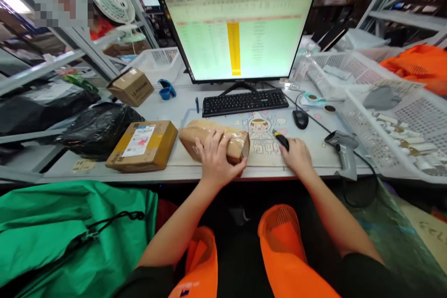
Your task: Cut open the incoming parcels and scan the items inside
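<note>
A brown parcel wrapped in shiny tape (202, 136) lies on the desk's front edge. My left hand (216, 156) rests on top of it, fingers curved over its near side, gripping it. My right hand (296, 154) lies on the desk to the right, fingers closed round a small black and yellow tool (281, 139) that sticks out toward the parcel. A cartoon desk mat (260, 128) lies under both.
A cardboard box with a label (143, 145) sits left of the parcel, a black bag (98, 128) behind it. Keyboard (244, 101), mouse (300, 118) and monitor (240, 32) stand behind. A barcode scanner (344, 151) and white baskets (401, 125) are at right. A green sack (70, 233) lies lower left.
</note>
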Tool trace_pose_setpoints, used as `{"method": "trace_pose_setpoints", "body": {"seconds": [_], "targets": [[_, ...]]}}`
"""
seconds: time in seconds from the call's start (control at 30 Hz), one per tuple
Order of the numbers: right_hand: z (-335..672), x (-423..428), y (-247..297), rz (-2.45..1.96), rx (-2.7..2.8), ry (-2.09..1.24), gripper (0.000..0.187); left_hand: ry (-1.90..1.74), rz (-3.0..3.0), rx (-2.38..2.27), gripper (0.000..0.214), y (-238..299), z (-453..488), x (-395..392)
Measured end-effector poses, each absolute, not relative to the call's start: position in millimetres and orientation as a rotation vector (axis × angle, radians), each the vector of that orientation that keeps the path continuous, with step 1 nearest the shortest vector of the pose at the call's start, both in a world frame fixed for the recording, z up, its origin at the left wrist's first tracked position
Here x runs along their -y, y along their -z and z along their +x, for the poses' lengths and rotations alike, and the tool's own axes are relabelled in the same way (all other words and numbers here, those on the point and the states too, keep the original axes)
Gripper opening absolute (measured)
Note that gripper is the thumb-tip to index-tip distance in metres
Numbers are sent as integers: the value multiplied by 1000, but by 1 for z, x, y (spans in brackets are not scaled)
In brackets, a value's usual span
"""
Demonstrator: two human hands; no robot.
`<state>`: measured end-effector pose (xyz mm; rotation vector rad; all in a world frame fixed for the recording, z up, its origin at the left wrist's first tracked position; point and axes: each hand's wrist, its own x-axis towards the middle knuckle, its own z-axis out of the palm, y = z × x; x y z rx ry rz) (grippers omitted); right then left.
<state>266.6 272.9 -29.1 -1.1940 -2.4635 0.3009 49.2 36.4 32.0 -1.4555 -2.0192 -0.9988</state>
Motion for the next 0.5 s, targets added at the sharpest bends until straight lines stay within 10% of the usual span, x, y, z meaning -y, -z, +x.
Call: {"method": "trace_pose_setpoints", "body": {"seconds": [0.5], "targets": [[270,-170,-59,-80,2562,-285,37,1009,-1621,1897,59,-37,16,-18]]}}
